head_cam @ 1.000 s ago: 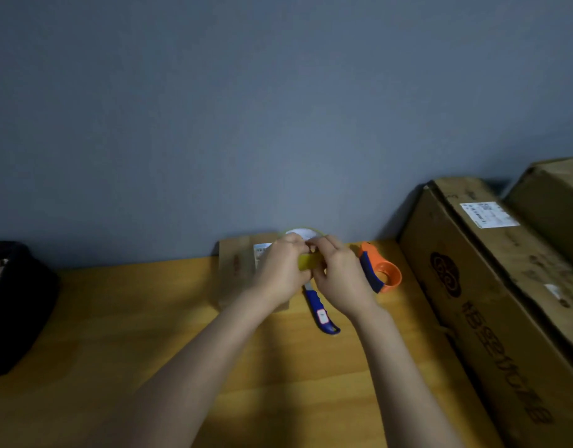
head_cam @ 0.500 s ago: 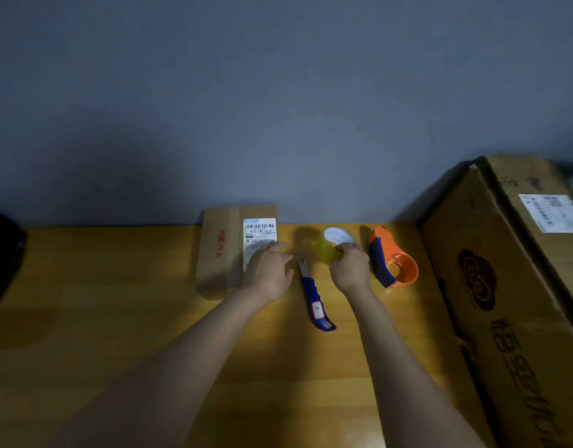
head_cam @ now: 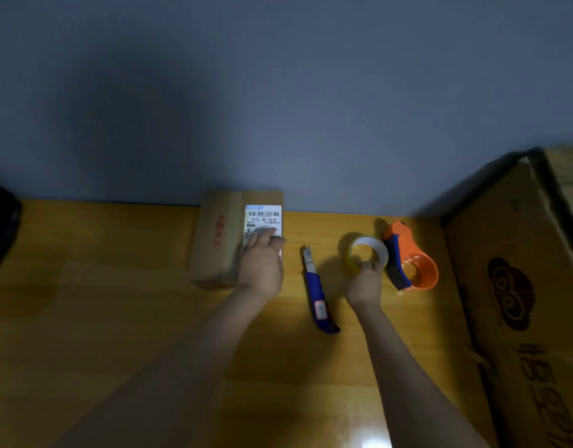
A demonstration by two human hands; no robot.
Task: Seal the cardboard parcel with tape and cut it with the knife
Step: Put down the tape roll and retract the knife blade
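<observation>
Yellow wood made up the table (head_cam: pixel 101 318), which ran back to a plain grey-blue wall (head_cam: pixel 278 92). At the far edge, against that wall, lay the small cardboard parcel (head_cam: pixel 219 240), red print down its top and a white shipping label (head_cam: pixel 262 221) on its right half. On that half rested the left hand (head_cam: pixel 262 270), palm down and fingers flat, gripping nothing; it hid the lower part of the label and the parcel's near right corner. Just right of the parcel, apart from it, a blue-handled knife (head_cam: pixel 317 292) lay on the wood with its blade pointing away. Further right, the right hand (head_cam: pixel 364 286) pinched the near rim of a roll of tape (head_cam: pixel 367 252), fingertips closed on it; whether the roll touched the table could not be told. An orange tape dispenser (head_cam: pixel 411 263) sat just beside the roll. One big cardboard box (head_cam: pixel 521 286) was cut off at the right edge, and a dark shape (head_cam: pixel 0 227) at the left was too dim to make out
</observation>
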